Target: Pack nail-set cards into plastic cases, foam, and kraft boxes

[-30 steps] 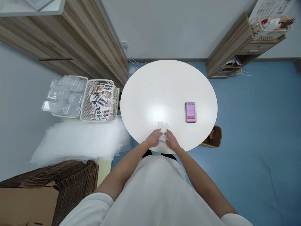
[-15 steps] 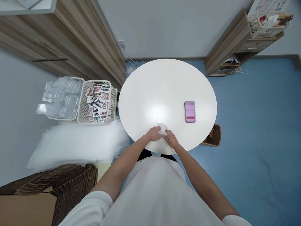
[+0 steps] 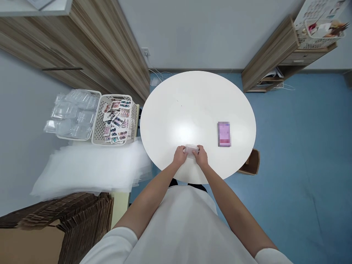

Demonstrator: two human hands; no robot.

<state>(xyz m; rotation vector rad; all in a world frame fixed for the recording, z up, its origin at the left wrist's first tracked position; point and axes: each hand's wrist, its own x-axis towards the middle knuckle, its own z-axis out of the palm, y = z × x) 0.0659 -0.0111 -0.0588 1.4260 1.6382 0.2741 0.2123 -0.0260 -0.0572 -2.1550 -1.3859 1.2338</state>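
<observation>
Toward the near edge of the white table (image 3: pixel 198 96), the fingers of my left hand (image 3: pixel 179 156) and right hand (image 3: pixel 202 157) pinch a small translucent packet (image 3: pixel 191 150) from opposite sides, perhaps to steady it. On the table's right half, a pixelated pink item (image 3: pixel 224 134) lies apart from my hands, leaving them room, while just off the table's left edge stands a basket of cards (image 3: pixel 97 134), seemingly placed handy.

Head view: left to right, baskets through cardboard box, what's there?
Basket of clear plastic cases → basket of colorful cards → left hand → small translucent item → right hand → pixelated purple rectangle → cardboard box
</observation>
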